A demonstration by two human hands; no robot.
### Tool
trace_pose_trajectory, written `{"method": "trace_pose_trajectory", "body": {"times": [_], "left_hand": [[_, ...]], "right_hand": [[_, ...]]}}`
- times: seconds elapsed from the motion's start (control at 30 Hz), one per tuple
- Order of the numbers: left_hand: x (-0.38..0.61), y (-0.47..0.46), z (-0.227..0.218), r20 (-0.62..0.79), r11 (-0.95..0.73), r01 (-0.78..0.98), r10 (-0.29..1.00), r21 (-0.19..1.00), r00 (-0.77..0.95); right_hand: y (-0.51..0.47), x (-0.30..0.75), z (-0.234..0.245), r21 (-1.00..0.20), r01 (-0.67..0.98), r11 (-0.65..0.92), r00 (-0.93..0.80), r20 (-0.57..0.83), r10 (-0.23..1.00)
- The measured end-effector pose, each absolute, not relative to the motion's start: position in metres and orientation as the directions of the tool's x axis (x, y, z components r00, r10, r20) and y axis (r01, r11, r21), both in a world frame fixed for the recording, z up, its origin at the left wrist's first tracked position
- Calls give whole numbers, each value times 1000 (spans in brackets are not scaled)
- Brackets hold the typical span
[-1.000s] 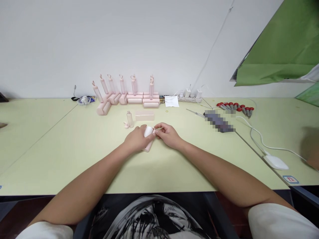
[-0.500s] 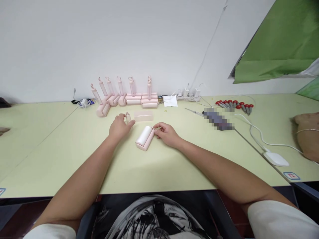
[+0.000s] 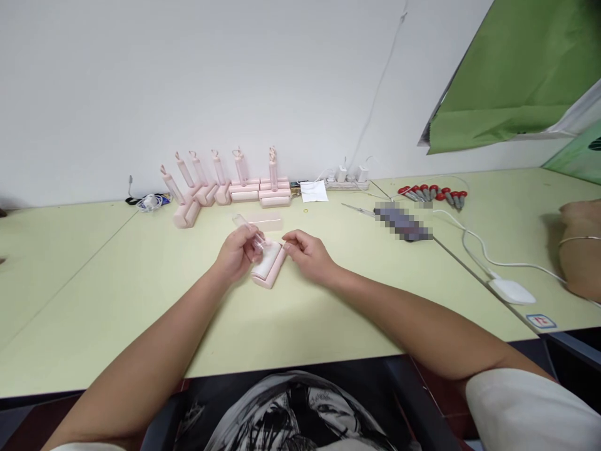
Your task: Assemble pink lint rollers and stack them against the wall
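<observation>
A pink lint roller body with a white roll (image 3: 267, 265) lies on the pale green table (image 3: 305, 313) between my hands. My left hand (image 3: 237, 254) is closed on a small clear handle piece (image 3: 250, 230), held tilted just above the roller's far end. My right hand (image 3: 306, 252) rests beside the roller's right end with the fingers curled and pinched together; what they hold, if anything, is too small to make out. A clear flat cover (image 3: 265, 220) lies just behind the hands.
Several finished pink rollers (image 3: 225, 186) stand in a row along the wall. To the right are red-handled tools (image 3: 432, 194), a white cable and adapter (image 3: 509, 289), and another person's arm (image 3: 582, 247) at the table's right edge. A power strip (image 3: 345, 183) sits at the back.
My left hand left the roller, reached back to the clear handle piece standing on the table, picked it up and brought it over the roller. My right hand stayed by the roller's end.
</observation>
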State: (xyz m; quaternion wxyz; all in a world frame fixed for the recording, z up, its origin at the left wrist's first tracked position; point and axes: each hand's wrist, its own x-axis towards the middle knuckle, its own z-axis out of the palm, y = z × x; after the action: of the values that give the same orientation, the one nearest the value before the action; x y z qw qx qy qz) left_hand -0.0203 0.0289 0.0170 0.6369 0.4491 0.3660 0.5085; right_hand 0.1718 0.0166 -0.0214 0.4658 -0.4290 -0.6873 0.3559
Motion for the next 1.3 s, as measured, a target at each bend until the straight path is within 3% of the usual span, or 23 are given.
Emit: {"method": "trace_pose_trajectory", "body": {"times": [0.07,0.17,0.53,0.63,0.87,1.03,1.3], "left_hand": [[-10,14,24,9,168,-458,934,873,358],[-1,1,28,41,210,-520,902,828,430],[-1,2,20,79,114,-397,895,911,438],[-2,4,22,110,64,-452,931,890,349],[-3,6,24,92,38,-460,962,887,256],[-3,4,24,104,1,-401,966,916,238],[-4,4,22,121,-13,-395,960,918,251]], "right_hand": [[9,168,-18,-901,144,410,-255,366,895],[0,164,-13,-912,-9,409,-293,393,871],[0,168,1,-923,-143,357,-84,371,925],[2,171,-1,-926,-86,367,-125,376,918],[0,178,-4,-840,245,485,-331,397,856],[-5,179,2,-785,291,547,-359,440,823],[-5,183,8,-559,323,763,-416,640,646]]}}
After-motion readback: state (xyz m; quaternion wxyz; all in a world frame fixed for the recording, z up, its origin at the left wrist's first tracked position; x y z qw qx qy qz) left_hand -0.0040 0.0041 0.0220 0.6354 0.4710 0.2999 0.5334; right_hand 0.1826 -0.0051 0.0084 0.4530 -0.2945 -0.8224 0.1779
